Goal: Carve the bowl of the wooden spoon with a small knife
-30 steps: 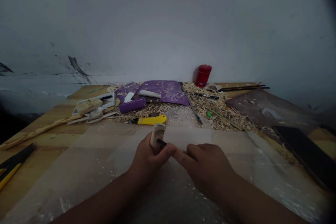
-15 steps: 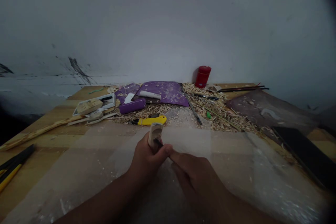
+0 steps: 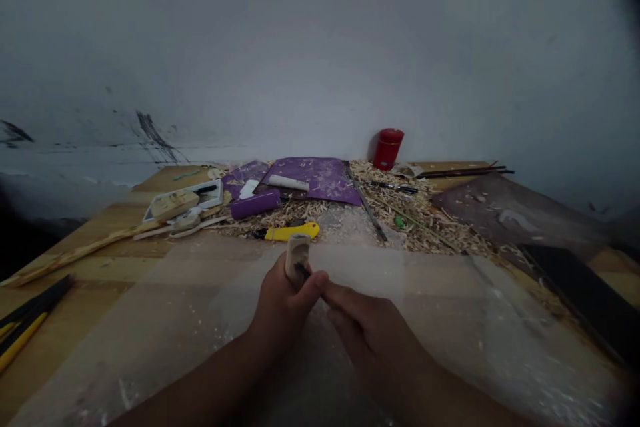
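Note:
My left hand (image 3: 285,303) is closed around a small pale wooden block (image 3: 299,250), held upright with a hollow in its face. Against that hollow lies the dark tip of a carving tool (image 3: 303,271). The tool's handle is hidden in my right hand (image 3: 370,323), whose fingers are closed around it. My left thumb presses close to the tool and meets the right fingers. Just beyond the block rests a yellow utility knife (image 3: 293,232).
Wood shavings (image 3: 435,230) cover the back of the table around a purple sheet (image 3: 320,177) and a purple roll (image 3: 256,205). A red canister (image 3: 389,149) stands by the wall. A white tray (image 3: 219,192) sits left, a dark flat slab (image 3: 580,293) right, and yellow-black pliers-like handles (image 3: 30,327) front left.
The whole view has shifted slightly, with things on the table appearing a little right and lower. Both hands keep nearly the same grip, and the tool tip stays at the hollow.

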A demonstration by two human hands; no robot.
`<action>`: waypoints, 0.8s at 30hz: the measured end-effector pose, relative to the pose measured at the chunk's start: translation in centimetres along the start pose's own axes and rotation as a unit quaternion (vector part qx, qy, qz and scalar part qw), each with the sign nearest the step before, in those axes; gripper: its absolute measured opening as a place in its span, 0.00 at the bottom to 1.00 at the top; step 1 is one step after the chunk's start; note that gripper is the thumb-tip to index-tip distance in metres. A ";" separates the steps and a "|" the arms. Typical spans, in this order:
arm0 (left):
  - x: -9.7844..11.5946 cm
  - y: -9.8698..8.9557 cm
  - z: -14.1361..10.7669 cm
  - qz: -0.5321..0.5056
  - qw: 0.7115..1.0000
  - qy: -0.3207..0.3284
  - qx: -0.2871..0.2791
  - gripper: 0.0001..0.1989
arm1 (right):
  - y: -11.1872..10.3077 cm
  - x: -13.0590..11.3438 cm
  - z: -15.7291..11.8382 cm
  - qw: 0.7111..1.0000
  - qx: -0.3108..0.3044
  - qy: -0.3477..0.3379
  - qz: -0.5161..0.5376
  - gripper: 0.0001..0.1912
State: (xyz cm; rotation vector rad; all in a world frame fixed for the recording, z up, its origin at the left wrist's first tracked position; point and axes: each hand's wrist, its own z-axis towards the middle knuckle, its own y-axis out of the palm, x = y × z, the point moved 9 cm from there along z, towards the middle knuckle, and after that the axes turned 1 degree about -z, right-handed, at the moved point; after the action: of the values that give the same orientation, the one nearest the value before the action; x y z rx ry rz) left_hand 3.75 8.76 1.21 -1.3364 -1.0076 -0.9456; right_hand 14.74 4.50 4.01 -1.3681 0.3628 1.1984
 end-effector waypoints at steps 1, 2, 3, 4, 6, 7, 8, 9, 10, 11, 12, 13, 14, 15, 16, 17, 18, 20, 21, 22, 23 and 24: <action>-0.3 0.3 0.1 -0.017 1.000 -0.009 -0.008 0.16 | -0.1 0.1 0.2 0.999 0.009 0.006 0.033 0.22; -0.6 0.6 0.1 -0.040 0.999 -0.020 -0.018 0.16 | -0.2 0.2 0.3 0.998 0.021 0.009 0.056 0.22; -0.9 1.0 0.2 -0.067 0.997 -0.031 -0.029 0.16 | -0.3 0.4 0.4 0.997 0.030 0.010 0.072 0.22; -1.3 1.4 0.2 -0.094 0.994 -0.041 -0.043 0.16 | -0.4 0.7 0.4 0.996 0.038 0.010 0.084 0.22; -1.7 2.0 0.3 -0.142 0.986 -0.053 -0.071 0.17 | -0.6 1.2 0.4 0.994 0.047 0.012 0.099 0.21; -1.8 2.2 0.4 -0.160 0.982 -0.056 -0.081 0.17 | -0.8 1.3 0.4 0.994 0.049 0.012 0.099 0.21; -1.8 2.2 0.4 -0.171 0.980 -0.057 -0.085 0.18 | -1.0 1.4 0.3 0.995 0.048 0.012 0.092 0.20; -1.8 2.1 0.5 -0.175 0.979 -0.056 -0.084 0.18 | -1.1 1.4 0.2 0.996 0.044 0.009 0.078 0.20; -1.7 1.9 0.5 -0.174 0.980 -0.052 -0.080 0.18 | -1.1 1.2 0.1 0.998 0.036 0.004 0.059 0.20; -1.6 1.7 0.6 -0.169 0.982 -0.047 -0.077 0.18 | -1.1 1.0 0.0 0.999 0.025 -0.004 0.037 0.21; -1.4 1.6 0.6 -0.161 0.983 -0.043 -0.077 0.18 | -1.1 0.8 0.0 1.000 0.014 -0.012 0.014 0.21; -1.3 1.6 0.6 -0.152 0.984 -0.038 -0.082 0.17 | -1.0 0.6 0.0 1.000 0.002 -0.017 -0.010 0.21; -1.1 1.5 0.6 -0.144 0.985 -0.033 -0.085 0.17 | -0.9 0.5 -0.1 0.999 -0.009 -0.020 -0.034 0.21; -1.0 1.5 0.6 -0.139 0.986 -0.028 -0.086 0.17 | -0.8 0.4 -0.1 0.998 -0.018 -0.021 -0.058 0.21; -0.9 1.4 0.5 -0.138 0.987 -0.024 -0.084 0.17 | -0.7 0.4 -0.1 0.996 -0.025 -0.021 -0.081 0.21; -0.9 1.4 0.4 -0.138 0.987 -0.022 -0.081 0.17 | -0.6 0.3 -0.1 0.994 -0.032 -0.021 -0.103 0.20; -0.9 1.4 0.3 -0.139 0.987 -0.022 -0.078 0.17 | -0.5 0.3 -0.1 0.992 -0.036 -0.024 -0.121 0.20; -1.1 1.5 0.0 -0.140 0.987 -0.023 -0.072 0.17 | -0.4 0.1 -0.2 0.988 -0.038 -0.035 -0.145 0.20; -1.2 1.6 -0.2 -0.140 0.987 -0.025 -0.068 0.17 | -0.4 0.0 -0.3 0.987 -0.039 -0.039 -0.153 0.20; -1.4 1.7 -0.3 -0.141 0.988 -0.026 -0.061 0.17 | -0.3 0.0 -0.4 0.985 -0.039 -0.042 -0.160 0.20; -1.4 1.7 -0.5 -0.142 0.988 -0.027 -0.050 0.17 | -0.2 0.0 -0.5 0.984 -0.040 -0.044 -0.167 0.20; -1.5 1.6 -0.6 -0.144 0.988 -0.027 -0.038 0.17 | 0.0 0.1 -0.6 0.983 -0.041 -0.046 -0.174 0.21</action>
State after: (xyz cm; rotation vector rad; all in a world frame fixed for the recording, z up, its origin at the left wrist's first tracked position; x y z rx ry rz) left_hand 4.84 8.16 -0.69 -1.3074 -1.2398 -1.1791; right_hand 15.02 3.97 3.78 -1.3737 0.0054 0.9891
